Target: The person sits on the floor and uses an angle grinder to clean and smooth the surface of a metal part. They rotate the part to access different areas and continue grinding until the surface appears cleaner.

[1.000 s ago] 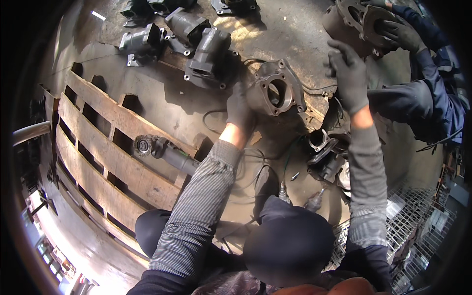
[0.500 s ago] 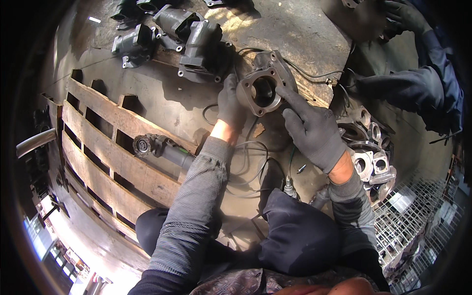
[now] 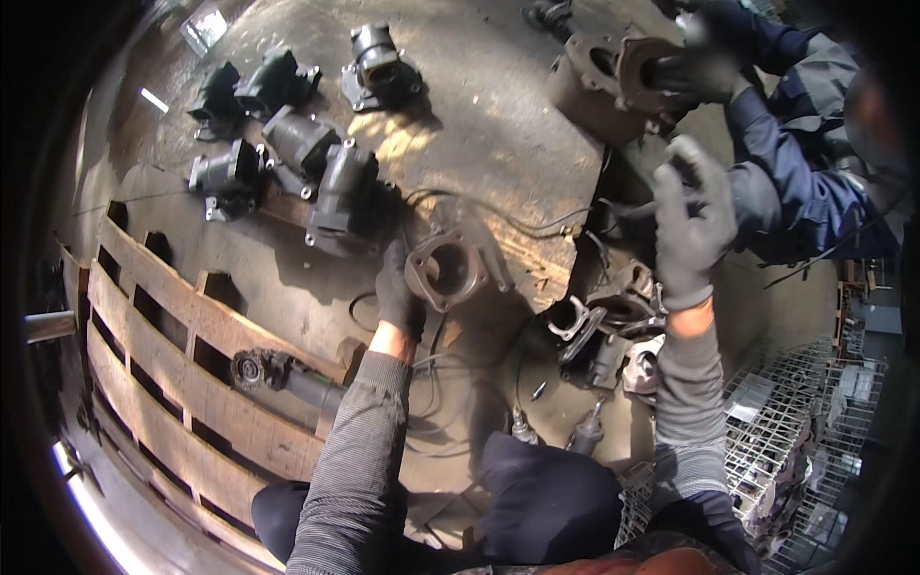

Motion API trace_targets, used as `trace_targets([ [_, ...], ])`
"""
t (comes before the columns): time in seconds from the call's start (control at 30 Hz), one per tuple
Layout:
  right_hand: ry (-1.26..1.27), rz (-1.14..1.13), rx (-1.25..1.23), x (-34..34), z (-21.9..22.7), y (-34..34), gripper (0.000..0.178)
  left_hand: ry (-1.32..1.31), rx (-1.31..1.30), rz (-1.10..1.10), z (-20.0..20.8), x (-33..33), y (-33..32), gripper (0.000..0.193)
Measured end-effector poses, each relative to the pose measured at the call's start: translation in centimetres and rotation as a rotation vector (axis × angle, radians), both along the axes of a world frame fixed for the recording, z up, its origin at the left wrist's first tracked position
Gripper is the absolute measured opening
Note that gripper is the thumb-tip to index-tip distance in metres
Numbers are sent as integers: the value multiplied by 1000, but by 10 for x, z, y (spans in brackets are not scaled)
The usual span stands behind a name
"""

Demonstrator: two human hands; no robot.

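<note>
Grey-gloved left hand [image 3: 396,292] gripping flanged housing [image 3: 446,269], right hand [image 3: 692,222] spread, castings [image 3: 287,163] behind, pallet [image 3: 182,383] left.

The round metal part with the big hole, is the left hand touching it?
Touching. The head view shows the gloved left hand pressed against the left edge of the round metal housing, with no gap between them.

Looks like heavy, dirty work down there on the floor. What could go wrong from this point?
The left hand alone steadies the round metal housing; it might tip or slip. Loose cables by the knees could snag. A co-worker's gloved hand handles another casting close to the raised right hand; they could bump.
</note>
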State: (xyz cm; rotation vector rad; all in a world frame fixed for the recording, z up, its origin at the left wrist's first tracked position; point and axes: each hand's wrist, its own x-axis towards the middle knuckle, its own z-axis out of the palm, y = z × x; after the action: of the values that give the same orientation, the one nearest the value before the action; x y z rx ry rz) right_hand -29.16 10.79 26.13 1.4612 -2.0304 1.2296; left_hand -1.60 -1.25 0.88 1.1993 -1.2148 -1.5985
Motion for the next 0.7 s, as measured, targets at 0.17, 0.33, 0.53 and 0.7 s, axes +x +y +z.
trace_targets([
  [0.17,652,-141,-54,-109,57,-31,75,127,373,91,8,2,4,61],
  [0.33,1103,-169,414,-180,61,-48,73,-35,230,-75,-10,9,-2,41],
  [0.53,681,331,330,-165,63,-42,67,-214,53,-110,-12,8,6,42],
  [0.7,394,274,813,-57,18,48,53,-75,119,-60,1,8,3,44],
])
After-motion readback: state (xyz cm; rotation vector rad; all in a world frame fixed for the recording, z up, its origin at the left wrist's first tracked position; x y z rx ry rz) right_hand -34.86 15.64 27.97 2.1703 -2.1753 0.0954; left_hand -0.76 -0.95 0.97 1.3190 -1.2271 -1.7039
